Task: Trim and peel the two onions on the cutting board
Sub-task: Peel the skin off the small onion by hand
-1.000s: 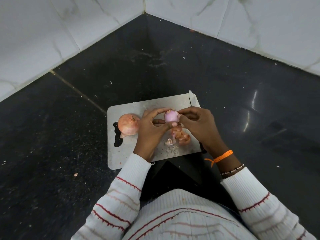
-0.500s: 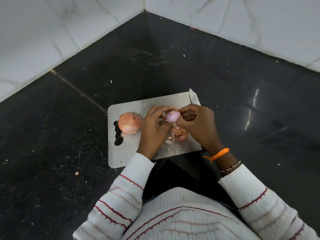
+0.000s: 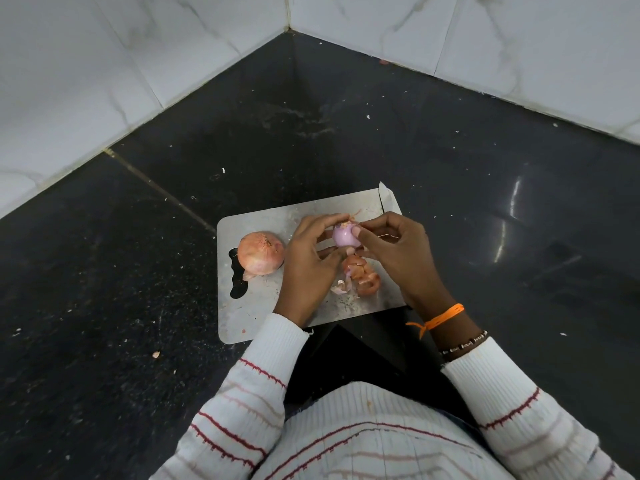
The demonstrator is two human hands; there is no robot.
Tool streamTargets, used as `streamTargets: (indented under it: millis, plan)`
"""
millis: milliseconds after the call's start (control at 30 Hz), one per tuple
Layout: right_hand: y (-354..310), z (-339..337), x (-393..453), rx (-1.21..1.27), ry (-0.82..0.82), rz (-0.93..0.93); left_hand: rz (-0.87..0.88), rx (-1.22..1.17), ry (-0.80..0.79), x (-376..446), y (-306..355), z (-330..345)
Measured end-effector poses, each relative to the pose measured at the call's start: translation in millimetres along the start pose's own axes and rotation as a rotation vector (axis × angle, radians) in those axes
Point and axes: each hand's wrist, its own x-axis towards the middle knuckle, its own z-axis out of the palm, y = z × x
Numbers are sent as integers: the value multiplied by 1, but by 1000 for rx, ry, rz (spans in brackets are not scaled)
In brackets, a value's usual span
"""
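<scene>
A small pale purple peeled onion is held above the steel cutting board. My left hand grips it from the left, fingers curled over its top. My right hand pinches it from the right with thumb and fingertips near its top end. A larger onion, still in its brown skin, lies on the board's left part beside my left hand. Loose peel pieces lie on the board below the hands.
A knife blade tip sticks out at the board's far right corner; its handle is hidden by my right hand. The board lies on a dark stone floor in a corner of white tiled walls. My knees are just below the board.
Both hands have turned the small onion a little between the fingers and my right thumb now sits on its side. The big onion and the peel have stayed put.
</scene>
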Motion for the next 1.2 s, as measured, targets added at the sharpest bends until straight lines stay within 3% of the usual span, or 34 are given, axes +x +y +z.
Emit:
streamTargets:
  millis: [533,800,1000,1200]
  plan:
    - [1,5,-2,-85,88,-48,93,52,62,-2,-1,4]
    - [5,5,-2,-1,81,-21,0,-20,68,-1,-4,4]
    - [6,2,-1,-22,53,-54,-152,-153,30,1,-5,1]
    - [9,-2,3,34,43,-29,-348,-586,-74,0,-8,-4]
